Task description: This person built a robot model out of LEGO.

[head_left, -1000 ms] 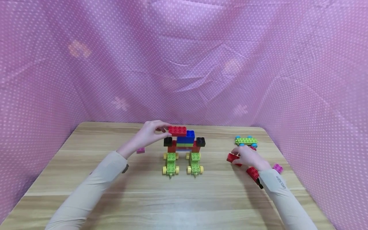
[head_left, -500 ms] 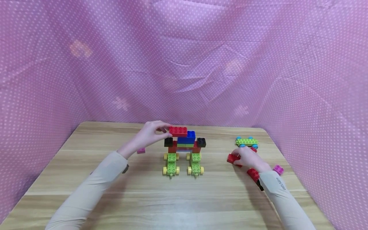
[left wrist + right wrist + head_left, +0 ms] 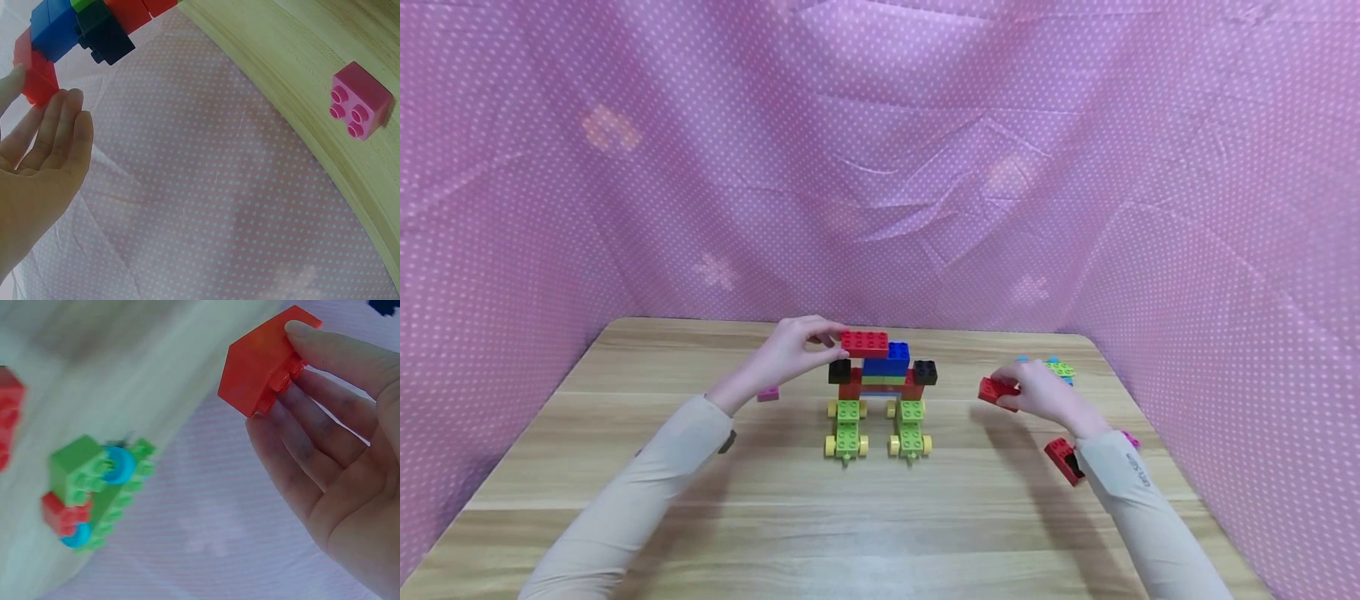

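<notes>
Seemingly plastic, studded brick [image 3: 257, 367], right fingers [image 3: 282, 457] pinching

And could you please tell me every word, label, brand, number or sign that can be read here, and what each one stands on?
Right sleeve, at the cuff: dark lettering, too small and blurred to read with confidence.
Red brick in the right hand: no text can be made out.
Pink cloth: dots and pale flower shapes, no readable text.

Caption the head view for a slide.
Left hand pinches the top brick of the model; right hand holds a red brick.
</notes>
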{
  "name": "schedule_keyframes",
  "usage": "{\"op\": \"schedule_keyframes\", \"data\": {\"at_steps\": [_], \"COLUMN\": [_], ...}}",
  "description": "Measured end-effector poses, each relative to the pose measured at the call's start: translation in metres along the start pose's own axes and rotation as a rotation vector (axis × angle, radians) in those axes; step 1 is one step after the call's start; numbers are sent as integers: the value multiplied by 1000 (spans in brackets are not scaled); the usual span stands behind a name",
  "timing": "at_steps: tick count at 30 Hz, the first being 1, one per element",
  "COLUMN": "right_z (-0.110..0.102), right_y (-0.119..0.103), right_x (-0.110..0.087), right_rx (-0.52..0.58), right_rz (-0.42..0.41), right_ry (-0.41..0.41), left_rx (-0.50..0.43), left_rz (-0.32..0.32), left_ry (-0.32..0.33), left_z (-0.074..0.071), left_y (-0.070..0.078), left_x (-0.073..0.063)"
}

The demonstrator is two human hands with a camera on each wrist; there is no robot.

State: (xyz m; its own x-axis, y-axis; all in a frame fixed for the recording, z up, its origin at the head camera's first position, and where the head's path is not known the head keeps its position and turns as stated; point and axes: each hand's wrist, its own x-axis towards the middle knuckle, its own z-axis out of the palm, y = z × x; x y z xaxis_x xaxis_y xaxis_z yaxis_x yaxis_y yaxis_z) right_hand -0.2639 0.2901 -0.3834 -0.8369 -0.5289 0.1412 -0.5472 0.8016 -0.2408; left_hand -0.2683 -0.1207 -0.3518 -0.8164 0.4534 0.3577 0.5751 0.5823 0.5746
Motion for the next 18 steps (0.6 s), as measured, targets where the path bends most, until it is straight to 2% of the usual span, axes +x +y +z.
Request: {"op": "schedule_keyframes", "data": {"at_steps": [5,18], "right_z": [-12,-44], "right_y": [-9,-32], "right_x": [7,29], "right_rx": [-21,-29], "right_rz": [-85,-188], "right_ry": [49,75], "left_rx": [-6,1], "left_rz": [-2,3], "left_ry": [0,-1], "left_z": [-1,-1], "left_y": [2,2], "left_x": [-1,-1]}}
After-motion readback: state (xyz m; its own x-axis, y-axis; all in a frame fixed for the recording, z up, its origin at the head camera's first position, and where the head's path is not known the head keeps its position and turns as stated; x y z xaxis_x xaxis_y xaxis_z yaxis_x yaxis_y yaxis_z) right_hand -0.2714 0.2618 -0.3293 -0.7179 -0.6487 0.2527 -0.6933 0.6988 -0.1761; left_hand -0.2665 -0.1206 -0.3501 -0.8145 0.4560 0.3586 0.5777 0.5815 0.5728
